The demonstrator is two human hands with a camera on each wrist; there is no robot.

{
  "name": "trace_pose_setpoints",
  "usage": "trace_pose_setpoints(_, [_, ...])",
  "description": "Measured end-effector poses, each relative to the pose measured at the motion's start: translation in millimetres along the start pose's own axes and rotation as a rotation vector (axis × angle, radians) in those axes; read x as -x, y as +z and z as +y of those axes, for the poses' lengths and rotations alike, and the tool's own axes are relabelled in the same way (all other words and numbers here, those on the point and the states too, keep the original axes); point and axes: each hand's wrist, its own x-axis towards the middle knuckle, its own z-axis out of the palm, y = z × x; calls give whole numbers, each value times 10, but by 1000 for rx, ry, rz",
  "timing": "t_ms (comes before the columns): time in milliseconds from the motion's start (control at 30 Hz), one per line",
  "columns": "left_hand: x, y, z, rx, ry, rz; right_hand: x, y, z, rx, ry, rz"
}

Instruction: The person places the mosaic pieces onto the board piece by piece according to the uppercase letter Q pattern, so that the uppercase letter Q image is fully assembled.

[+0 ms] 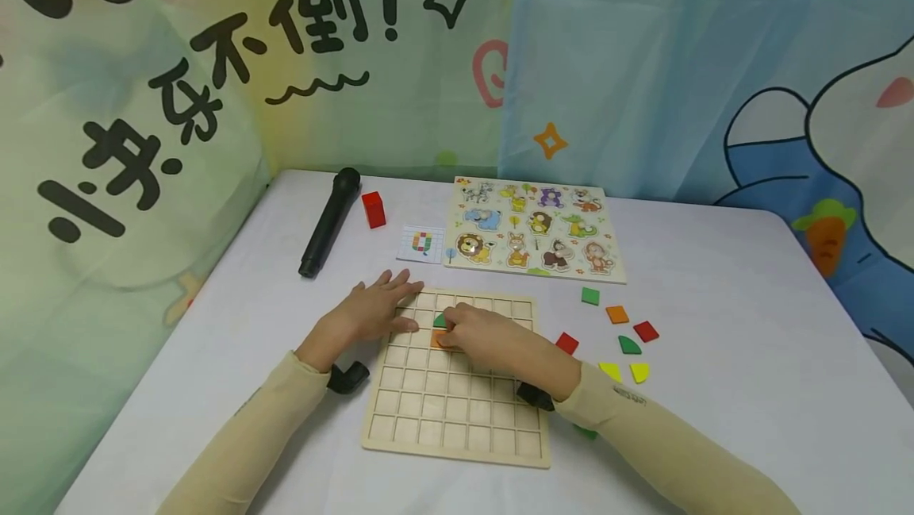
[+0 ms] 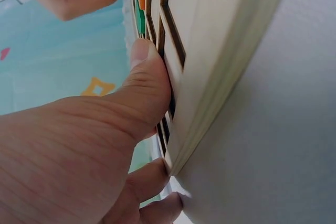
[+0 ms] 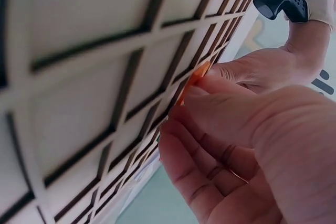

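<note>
Inspecting the head view finds the right hand (image 1: 493,338) pinching an orange tile (image 1: 436,339) at the grid board (image 1: 433,405), immediately below a green piece (image 1: 439,320); the left hand (image 1: 374,313), fingers spread, rests at the far-left corner. Left wrist view: thumb bears on the board, good for steadying. Right wrist view: full seating unconfirmed; recommend aligning edges with the square, then pressing evenly.

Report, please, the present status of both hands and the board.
Left hand rests on grid board, far left corner. Right hand pinches orange piece at board. Green piece just beyond. No obstruction visible.
</note>
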Motion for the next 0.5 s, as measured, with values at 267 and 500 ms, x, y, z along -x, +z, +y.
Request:
trace_pose_setpoints(267, [0,4,-4,-7,5,8,72,46,29,-34,4,23])
trace_pose_setpoints(500, [15,-9,12,-9,4,6,125,48,21,-89,50,-13])
